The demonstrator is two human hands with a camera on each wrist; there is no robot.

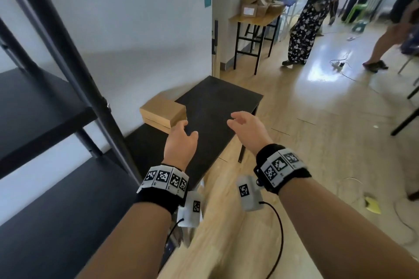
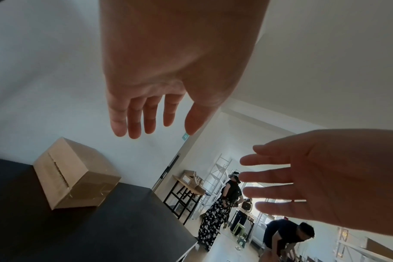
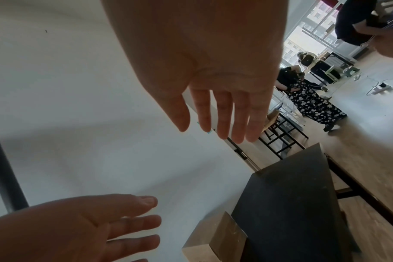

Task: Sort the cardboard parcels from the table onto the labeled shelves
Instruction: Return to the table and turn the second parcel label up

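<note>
Item: left hand (image 1: 180, 140), palm down, fingers straight and slightly spread, holding nothing; raised above the near part of the black table (image 1: 217, 106), its fingertips pointing at the near right corner of the cardboard parcel (image 1: 162, 113) and, in the head view, overlapping that corner (whether they touch it cannot be told; the left wrist view shows the fingers (image 2: 135, 120) in the air well above the parcel (image 2: 74, 175)). Item: right hand (image 1: 248, 129), likewise empty, fingers extended and loosely fanned, thumb apart, raised over the right side of the table and clear of the parcel; a stretch of bare black tabletop lies between this hand and the parcel. Both wrists carry black bands with printed square markers. Item: cardboard parcel, brown, flat-sided, closed (a taped seam shows along one face in the left wrist view), resting on the table's left edge against the white wall (image 1: 136, 29), ahead and left of the left hand. Item: black shelves (image 1: 45, 106) on a dark metal frame, at the far left of the head view, beside the table. Further off: a wooden-topped table (image 1: 256, 18) bearing more cardboard boxes, set by the wall; beyond it, a person in a floral-print garment (image 1: 306, 25) standing on the pale wood floor, and other people near bright windows.
</note>
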